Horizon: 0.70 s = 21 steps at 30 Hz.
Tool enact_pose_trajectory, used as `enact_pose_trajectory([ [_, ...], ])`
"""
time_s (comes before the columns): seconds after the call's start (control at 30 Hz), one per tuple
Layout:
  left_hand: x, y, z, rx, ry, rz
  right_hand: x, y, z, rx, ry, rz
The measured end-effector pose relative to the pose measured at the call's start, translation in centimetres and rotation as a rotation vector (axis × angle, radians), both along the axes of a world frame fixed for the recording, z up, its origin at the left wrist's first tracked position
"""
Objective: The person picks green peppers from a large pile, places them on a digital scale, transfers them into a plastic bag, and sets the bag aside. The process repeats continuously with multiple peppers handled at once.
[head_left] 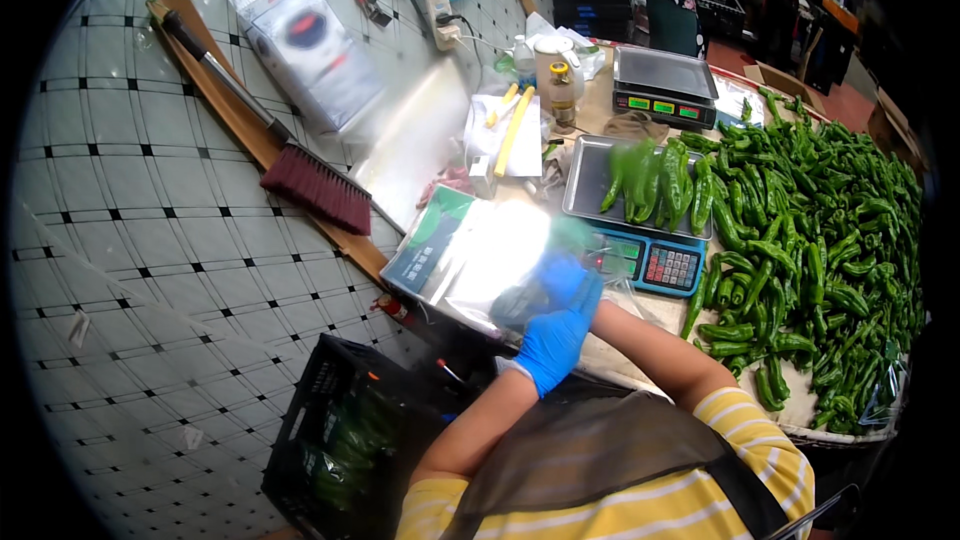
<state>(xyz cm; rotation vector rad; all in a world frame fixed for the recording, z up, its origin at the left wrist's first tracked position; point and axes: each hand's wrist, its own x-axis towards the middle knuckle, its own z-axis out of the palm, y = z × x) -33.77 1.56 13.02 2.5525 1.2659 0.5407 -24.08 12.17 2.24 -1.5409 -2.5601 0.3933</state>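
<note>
My two blue-gloved hands meet over the near right corner of an open box (pixel 430 225) with green and white sides. A bright glare lies on the clear plastic packaging (pixel 490 265) in it. My left hand (pixel 550 350) is nearer me, its fingers merging with the other glove. Motion smears my right hand (pixel 565 280), just beyond it. A blurred, see-through green patch (pixel 572 234) shows at its far side; I cannot make out whether either hand holds it. To the right, long green peppers (pixel 660 190) lie on the steel pan of a blue digital scale (pixel 670 265).
A large heap of green peppers (pixel 800 240) covers the table's right side. Behind stand a second scale (pixel 665 85) and a yellow-capped bottle (pixel 562 98). A black crate (pixel 300 420) holds bagged peppers at lower left. A brush (pixel 315 185) lies left of the table.
</note>
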Motion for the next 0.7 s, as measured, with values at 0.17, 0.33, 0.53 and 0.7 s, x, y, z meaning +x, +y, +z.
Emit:
enact_pose_trajectory([
  [0.17, 3.9, -4.0, -0.2, -0.185, -0.134, -0.388, -1.8, -1.3, 3.7, 0.204, 0.314, 0.156],
  [0.33, -0.3, 0.3, -1.2, 0.166, -0.038, -0.065, 2.9, -2.6, -1.0, 0.306, -0.03, 0.235],
  [0.53, -2.9, 0.6, -2.9, 0.139, 0.035, 0.158, 12.7, -6.3, 9.3, 0.077, 0.463, -0.265],
  [0.7, -3.0, 1.5, -4.4, 0.046, -0.014, 0.345, 20.3, 0.9, 10.4, 0.546, 0.361, -0.869],
])
